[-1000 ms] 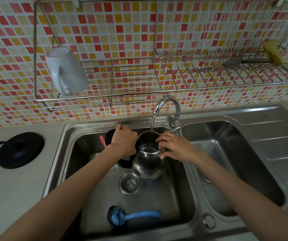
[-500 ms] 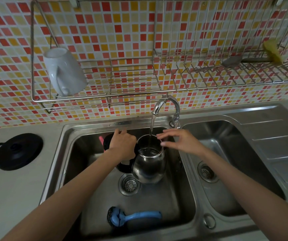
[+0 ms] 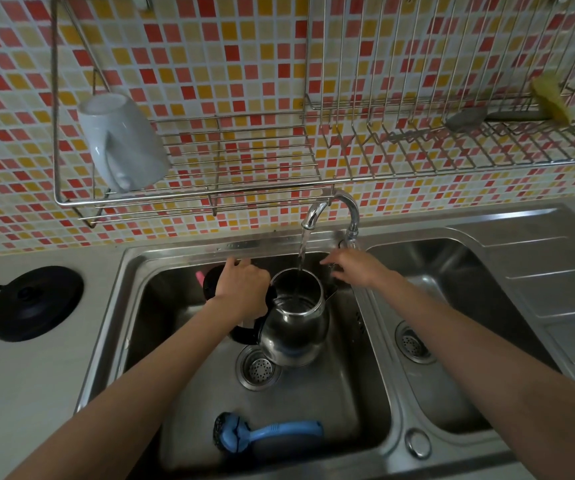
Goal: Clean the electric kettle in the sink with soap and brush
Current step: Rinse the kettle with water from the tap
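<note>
Two-basin steel sink [image 3: 331, 393] in a grey counter [image 3: 36, 375] below mosaic tiles [image 3: 210, 64]. Left hand [image 3: 244, 289] grips the kettle [image 3: 294, 327] handle under the tap [image 3: 331, 206]; right hand [image 3: 355, 268], fingers loose, holds nothing

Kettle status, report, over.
Left grip holds kettle handle; right grip open by tap. Kettle under running water. Brush lies apart, nothing blocking.

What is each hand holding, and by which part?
Left hand grips the kettle by its black handle. Right hand holds nothing, fingers loosely spread beside the tap.
</note>
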